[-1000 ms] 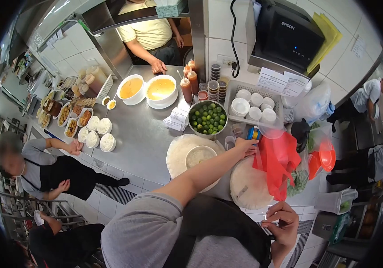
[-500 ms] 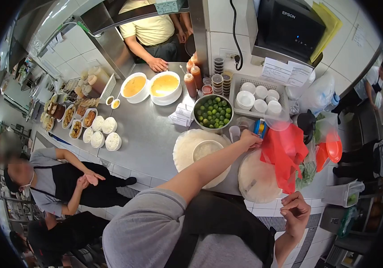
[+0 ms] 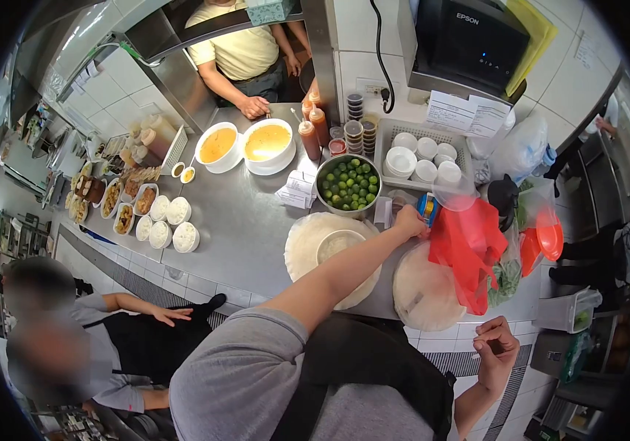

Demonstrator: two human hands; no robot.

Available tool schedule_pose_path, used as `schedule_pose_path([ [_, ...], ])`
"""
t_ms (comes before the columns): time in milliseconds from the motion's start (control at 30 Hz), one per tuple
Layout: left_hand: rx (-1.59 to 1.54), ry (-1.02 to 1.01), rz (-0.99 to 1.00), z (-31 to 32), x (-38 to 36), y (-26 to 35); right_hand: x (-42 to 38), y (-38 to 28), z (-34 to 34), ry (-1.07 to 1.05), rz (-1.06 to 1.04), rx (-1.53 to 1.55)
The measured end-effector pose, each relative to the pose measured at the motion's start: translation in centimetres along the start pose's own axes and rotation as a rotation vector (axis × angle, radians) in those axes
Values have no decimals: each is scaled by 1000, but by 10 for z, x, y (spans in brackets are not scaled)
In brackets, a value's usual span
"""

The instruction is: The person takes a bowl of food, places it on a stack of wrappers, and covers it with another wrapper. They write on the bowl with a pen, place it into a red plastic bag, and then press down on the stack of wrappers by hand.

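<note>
My left hand (image 3: 409, 222) reaches across the counter, its fingers bent against the lower end of a blue and yellow tape dispenser (image 3: 427, 209). A steel bowl of green limes (image 3: 347, 185) stands to the left of it. Under my left forearm, a white bowl (image 3: 338, 247) rests on a round, pale, translucent stack (image 3: 301, 250). A similar stack (image 3: 425, 290) lies beside a red plastic bag (image 3: 465, 246). My right hand (image 3: 496, 349) is raised in front of the counter's edge, fingers curled with thumb and fingertips together; anything between them is too small to tell.
Two bowls of yellow soup (image 3: 219, 145) stand at the back near sauce bottles (image 3: 309, 140). A basket of white cups (image 3: 401, 162) is behind the limes. Rice cups (image 3: 185, 235) and food trays sit left. A co-worker (image 3: 146, 334) stands at lower left; another person (image 3: 241, 59) is behind the window.
The co-workers at lower left have shifted, and one now has a hand spread. The person at far right has moved partly out of sight. My hands have barely moved.
</note>
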State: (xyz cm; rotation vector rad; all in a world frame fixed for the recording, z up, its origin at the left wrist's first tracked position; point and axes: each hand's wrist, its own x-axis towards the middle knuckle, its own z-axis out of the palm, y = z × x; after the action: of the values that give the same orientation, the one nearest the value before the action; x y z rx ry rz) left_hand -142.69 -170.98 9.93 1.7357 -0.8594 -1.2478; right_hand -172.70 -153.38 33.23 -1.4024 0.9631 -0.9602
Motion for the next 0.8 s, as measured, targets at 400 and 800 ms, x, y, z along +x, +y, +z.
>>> schedule_pose_path([
  [400, 359, 172, 191, 9, 13, -9, 2, -2, 11, -31, 76, 10],
  [800, -667, 72, 294, -119, -118, 77, 33, 2, -16, -364, -63, -28],
])
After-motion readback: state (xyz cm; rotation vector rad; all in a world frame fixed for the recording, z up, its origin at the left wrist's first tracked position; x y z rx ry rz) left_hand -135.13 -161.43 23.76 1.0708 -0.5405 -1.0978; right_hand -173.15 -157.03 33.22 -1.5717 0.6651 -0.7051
